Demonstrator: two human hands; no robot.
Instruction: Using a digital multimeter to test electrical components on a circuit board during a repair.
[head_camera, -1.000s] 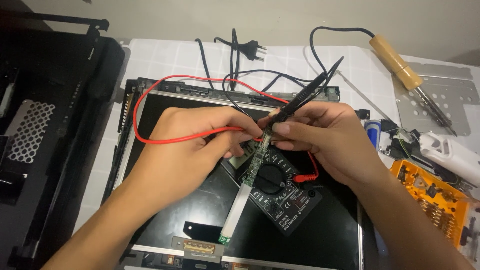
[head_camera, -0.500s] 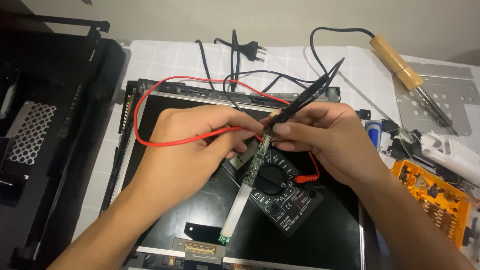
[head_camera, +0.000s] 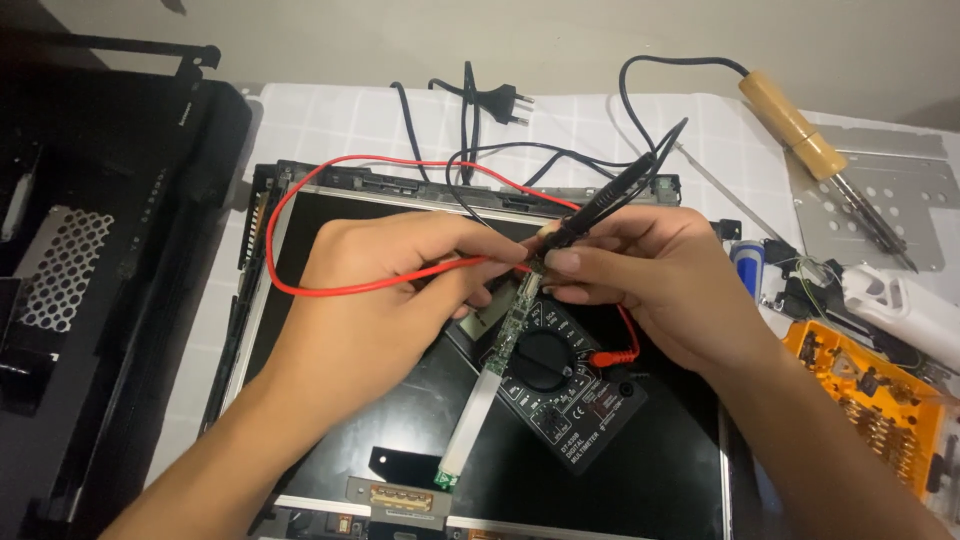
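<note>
My left hand (head_camera: 390, 290) pinches the red test probe, whose red lead (head_camera: 300, 180) loops over the panel. The black test probe (head_camera: 610, 195) is held in my right hand (head_camera: 660, 285), its tip down at the top end of a long narrow circuit board (head_camera: 490, 375). Both probe tips meet at that end, between my fingertips. The strip board slants down to the left over a black multimeter (head_camera: 565, 385) with a round dial. Everything rests on a dark flat display panel (head_camera: 330, 440) in a metal frame.
A soldering iron with a wooden handle (head_camera: 790, 125) lies at the back right beside a perforated metal plate (head_camera: 900, 200). An orange parts case (head_camera: 880, 410) and a white tool (head_camera: 900, 300) sit at right. A black housing (head_camera: 90, 270) fills the left. A black mains plug (head_camera: 500, 100) lies behind.
</note>
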